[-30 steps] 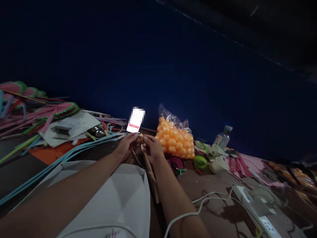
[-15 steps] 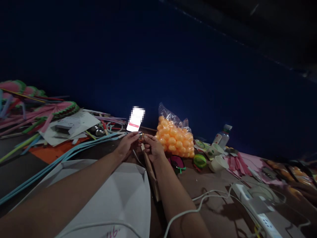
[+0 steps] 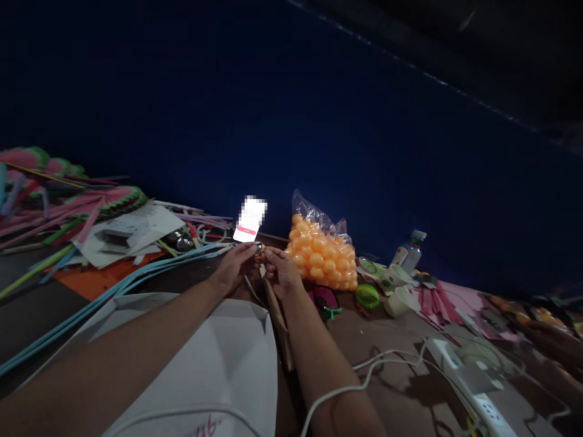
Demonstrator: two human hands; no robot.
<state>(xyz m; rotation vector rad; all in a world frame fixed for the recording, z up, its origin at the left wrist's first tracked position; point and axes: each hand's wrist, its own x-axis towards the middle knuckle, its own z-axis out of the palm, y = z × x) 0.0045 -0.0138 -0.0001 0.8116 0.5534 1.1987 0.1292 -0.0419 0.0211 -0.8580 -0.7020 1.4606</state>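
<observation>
A small shiny silver ball [image 3: 258, 249] is pinched between the fingertips of my left hand [image 3: 232, 267]. My right hand [image 3: 283, 274] meets it from the other side, its thumb and fingers closed on a tiny orange-yellow bit beside the ball that is too small to make out. Just beyond the hands leans a lit phone [image 3: 246, 233], its screen blurred. A clear plastic bag of orange balls [image 3: 324, 255] stands to the right of my right hand. Under the wrists lie a folded brown strip [image 3: 277, 315] and a white paper bag [image 3: 228, 352].
Blue cords [image 3: 118, 300] and loose silver balls [image 3: 184, 243] lie left, near papers and watermelon-coloured paper fans [image 3: 113, 197]. To the right are a green ball [image 3: 367, 295], a paper cup [image 3: 401, 301], a bottle [image 3: 410, 254] and a power strip [image 3: 487, 409]. A white cable [image 3: 337, 393] crosses my right forearm.
Both hands stay in nearly the same place around the silver ball. Slightly more of the ball and the orange-yellow bit shows between the fingertips.
</observation>
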